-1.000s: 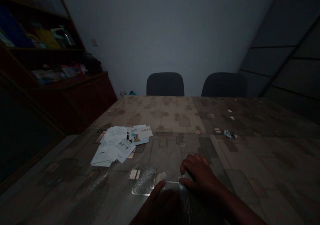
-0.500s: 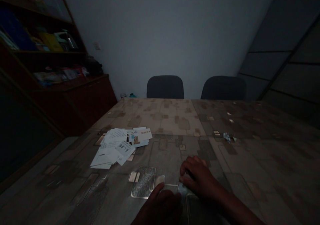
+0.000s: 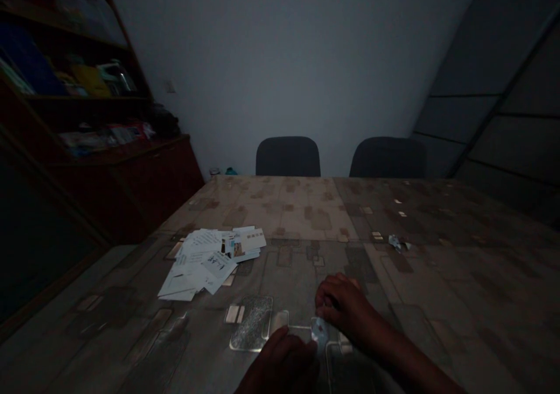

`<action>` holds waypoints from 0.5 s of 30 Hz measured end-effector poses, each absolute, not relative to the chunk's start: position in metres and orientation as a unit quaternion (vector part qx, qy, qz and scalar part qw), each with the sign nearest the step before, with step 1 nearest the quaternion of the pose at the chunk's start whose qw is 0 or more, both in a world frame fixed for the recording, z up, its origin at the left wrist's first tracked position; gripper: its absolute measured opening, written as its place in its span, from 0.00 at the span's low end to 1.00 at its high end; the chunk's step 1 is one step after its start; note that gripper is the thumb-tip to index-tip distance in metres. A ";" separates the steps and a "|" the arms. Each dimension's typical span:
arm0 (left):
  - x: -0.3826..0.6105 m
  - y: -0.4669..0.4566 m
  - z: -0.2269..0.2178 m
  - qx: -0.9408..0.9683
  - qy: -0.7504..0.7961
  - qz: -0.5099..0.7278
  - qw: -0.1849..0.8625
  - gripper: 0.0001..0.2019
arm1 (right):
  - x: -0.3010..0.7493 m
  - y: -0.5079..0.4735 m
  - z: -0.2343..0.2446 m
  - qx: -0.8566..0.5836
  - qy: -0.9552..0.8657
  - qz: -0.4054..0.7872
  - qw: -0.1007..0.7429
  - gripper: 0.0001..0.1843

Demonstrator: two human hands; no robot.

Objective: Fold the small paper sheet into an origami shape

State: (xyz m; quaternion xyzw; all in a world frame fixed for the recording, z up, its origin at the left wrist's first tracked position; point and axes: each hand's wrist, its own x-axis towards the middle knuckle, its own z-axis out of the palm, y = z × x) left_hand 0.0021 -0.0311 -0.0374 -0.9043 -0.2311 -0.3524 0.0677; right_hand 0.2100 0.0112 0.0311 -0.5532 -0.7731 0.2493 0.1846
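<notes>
The room is dim. My right hand (image 3: 343, 309) rests on the patterned table (image 3: 306, 219) near its front edge, fingers curled and pinching a small pale card (image 3: 320, 331) that is tilted up off the surface. My left hand (image 3: 282, 365) lies just left of it at the bottom edge, fingers bent down toward the same card; whether it touches the card is hard to tell. A loose heap of white cards and papers (image 3: 210, 260) lies further left on the table.
A small crumpled scrap (image 3: 398, 243) lies on the right half of the table. Two dark chairs (image 3: 287, 156) stand behind the far edge. A dark wooden cabinet with cluttered shelves (image 3: 87, 126) fills the left wall.
The small card has come up off the table between my hands. My left hand's fingers have curled in, and the view has tipped slightly downward.
</notes>
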 end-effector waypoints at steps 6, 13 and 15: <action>0.012 -0.019 -0.021 -0.917 -0.272 -0.290 0.035 0.09 | 0.217 0.006 0.028 -0.501 -0.802 0.248 0.212 0.05; 0.023 -0.014 -0.004 -0.917 -0.312 -0.242 0.052 0.12 | 0.224 0.005 0.025 -0.466 -0.822 0.246 0.214 0.09; 0.022 -0.012 -0.007 -0.913 -0.332 -0.235 0.044 0.12 | 0.223 0.004 0.028 -0.469 -0.822 0.245 0.210 0.10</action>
